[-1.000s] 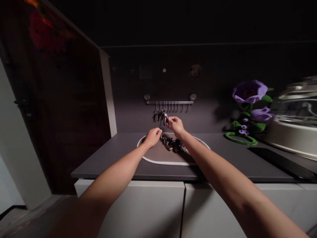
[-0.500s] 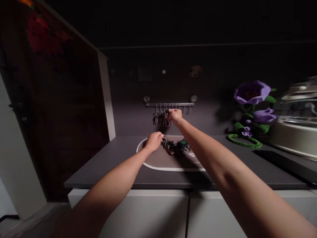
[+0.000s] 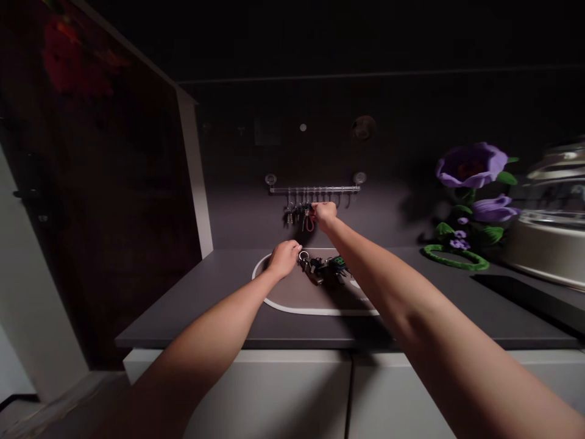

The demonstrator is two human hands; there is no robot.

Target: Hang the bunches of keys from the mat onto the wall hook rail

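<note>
My right hand (image 3: 325, 214) is closed at the wall rack (image 3: 315, 189), its fingertips on a key bunch with a pink-red loop (image 3: 310, 222). Other small keys (image 3: 289, 214) hang from the rack's hooks, left of that hand. Lower down, my left hand (image 3: 284, 257) rests with bent, closed fingers over the left part of a brown mat (image 3: 301, 299) with a white rim. Beside its fingertips lies a metal key ring (image 3: 304, 256); what those fingers hold, if anything, is hidden. Several dark keys (image 3: 317, 270) and a black-and-green fob (image 3: 339, 263) lie on the mat.
Purple artificial flowers (image 3: 473, 166) with a green ring base stand at the right of the grey counter (image 3: 183, 305). Beyond them is a cream container with a clear upper part (image 3: 543, 244). A dark door (image 3: 128, 213) is at the left, and white cabinet fronts (image 3: 274, 390) are below.
The view has shifted slightly. Both hands keep nearly the same places, the right one at the rack and the left one over the mat.
</note>
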